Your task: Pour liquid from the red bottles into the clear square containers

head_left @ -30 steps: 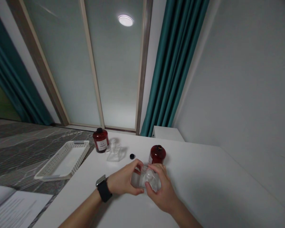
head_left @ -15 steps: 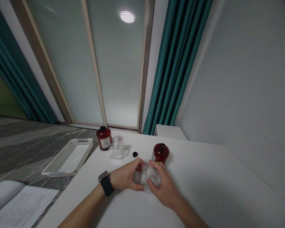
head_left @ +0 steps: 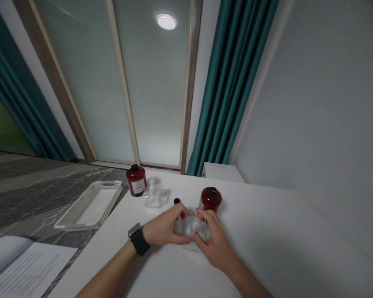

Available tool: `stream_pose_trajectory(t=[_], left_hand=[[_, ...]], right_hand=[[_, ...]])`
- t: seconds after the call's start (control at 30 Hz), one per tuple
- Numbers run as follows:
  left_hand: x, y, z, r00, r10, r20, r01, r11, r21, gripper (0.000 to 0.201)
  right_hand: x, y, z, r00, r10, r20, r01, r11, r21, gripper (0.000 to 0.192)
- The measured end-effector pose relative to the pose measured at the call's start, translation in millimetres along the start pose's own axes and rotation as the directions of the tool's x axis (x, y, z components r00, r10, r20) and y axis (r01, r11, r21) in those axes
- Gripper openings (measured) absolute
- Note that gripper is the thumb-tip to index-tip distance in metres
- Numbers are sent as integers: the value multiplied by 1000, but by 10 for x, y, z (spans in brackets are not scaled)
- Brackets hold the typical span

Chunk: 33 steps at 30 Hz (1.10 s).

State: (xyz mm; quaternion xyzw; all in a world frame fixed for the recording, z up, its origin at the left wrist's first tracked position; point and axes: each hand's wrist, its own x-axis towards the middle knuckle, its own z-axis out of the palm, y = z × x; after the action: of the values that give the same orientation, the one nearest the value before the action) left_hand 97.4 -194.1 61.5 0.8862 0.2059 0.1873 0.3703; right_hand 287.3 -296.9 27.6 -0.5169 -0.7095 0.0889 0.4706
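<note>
Clear glass bottle [head_left: 191,227] with round stopper, just above white table [head_left: 267,248], clasped from both sides. Left hand [head_left: 163,228], smartwatch [head_left: 137,238] at wrist, wrapped around bottle's 9 o'clock side; right hand [head_left: 213,240] closed on its 3 o'clock side, fingertips near stopper. At 1 o'clock, just beyond bottle: open red bottle [head_left: 210,198]. At 11 o'clock: small black cap [head_left: 176,201], second clear bottle [head_left: 153,194], capped red bottle [head_left: 136,180]. At 9 o'clock, well apart: white basket [head_left: 90,205] at table's edge.
</note>
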Motion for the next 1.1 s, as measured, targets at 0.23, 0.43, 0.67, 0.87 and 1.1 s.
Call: stream_pose_trajectory(t=[0.23,0.43,0.67,0.87,1.1], left_hand=[[3,-17,2,1000,-10,14,11,999,-52,50],[9,-17,-6,999,-19,31,21,998,-60,50],[7,7,-7,999,-28,32,30,997,-75,50],[10,2,-12,999,-25,41,29,996,-90,50],[6,6,-24,998,-38,50,42,996,-75,49]], right_hand=[[2,-3,-34,999,-28,39,30,999,-32,61],[0,-2,-68,997,-58,43,58,998,-1,65],[14,27,-85,999,-45,7,45,998,43,71],[-8,1,-90,999,10,39,-14,995,98,67],[-9,12,-54,995,97,33,-102,967,233,65]])
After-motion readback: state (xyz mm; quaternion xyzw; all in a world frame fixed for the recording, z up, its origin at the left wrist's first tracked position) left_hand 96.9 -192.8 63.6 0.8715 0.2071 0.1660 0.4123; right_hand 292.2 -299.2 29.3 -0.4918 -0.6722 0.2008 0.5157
